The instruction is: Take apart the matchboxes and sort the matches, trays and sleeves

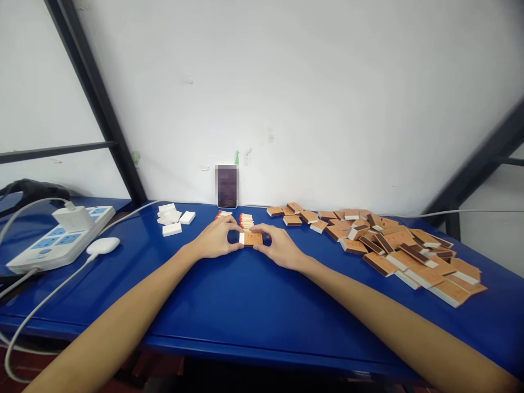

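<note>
Forearms (135, 308), both hands (212, 239) (282, 246) pinching matchbox (252, 239), long axis crosswise, white end (241, 238) left

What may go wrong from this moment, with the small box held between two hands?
The matches lie close beyond the matchbox, so a slip of the left hand or right hand might scatter them. The piled boxes overlap at angles; a bump might make some slide.

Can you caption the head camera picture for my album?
Left hand and right hand hold a matchbox over a blue table, near matches.
</note>
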The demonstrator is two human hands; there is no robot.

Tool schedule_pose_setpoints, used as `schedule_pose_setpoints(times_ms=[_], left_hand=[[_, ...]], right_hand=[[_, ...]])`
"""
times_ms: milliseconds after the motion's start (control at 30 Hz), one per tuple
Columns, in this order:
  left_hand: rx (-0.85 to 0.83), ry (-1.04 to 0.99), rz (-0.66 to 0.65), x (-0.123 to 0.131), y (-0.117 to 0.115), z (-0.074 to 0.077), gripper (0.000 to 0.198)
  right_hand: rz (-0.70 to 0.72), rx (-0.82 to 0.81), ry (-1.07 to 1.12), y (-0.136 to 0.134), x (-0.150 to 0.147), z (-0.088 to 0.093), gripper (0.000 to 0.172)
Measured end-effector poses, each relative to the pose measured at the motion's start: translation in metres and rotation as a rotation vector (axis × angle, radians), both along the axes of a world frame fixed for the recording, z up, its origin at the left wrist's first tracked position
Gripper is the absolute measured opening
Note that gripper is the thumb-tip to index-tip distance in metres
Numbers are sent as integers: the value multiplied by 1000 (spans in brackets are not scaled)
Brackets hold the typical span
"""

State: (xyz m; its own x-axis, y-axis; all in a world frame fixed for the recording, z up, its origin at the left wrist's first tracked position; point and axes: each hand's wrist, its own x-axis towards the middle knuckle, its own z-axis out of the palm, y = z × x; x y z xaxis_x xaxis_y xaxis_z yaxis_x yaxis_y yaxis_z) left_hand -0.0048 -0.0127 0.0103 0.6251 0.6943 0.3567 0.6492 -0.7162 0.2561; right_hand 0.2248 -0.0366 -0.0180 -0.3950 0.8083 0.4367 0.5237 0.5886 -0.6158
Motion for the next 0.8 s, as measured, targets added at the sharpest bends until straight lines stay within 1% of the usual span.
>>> schedule_pose_setpoints(times_ms=[100,267,433,600,700,800], left_hand=[[2,-18,-6,-2,2,-1,36],[-19,-9,3,-5,3,0,38],[-36,13,12,-5,2,1,40],[-27,62,25,-4,1,3,40],[10,70,15,-5,0,6,39],[51,17,17,-7,0,10,41]], right_hand=[[-9,5,-6,1,1,0,42],[-40,11,-76,2,13,4,33],[-38,-7,-156,-3,43,13,28],[-157,-19,-191,-4,73,13,29],[-192,1,-213,-3,77,11,29],[-188,27,-242,-4,74,10,30]])
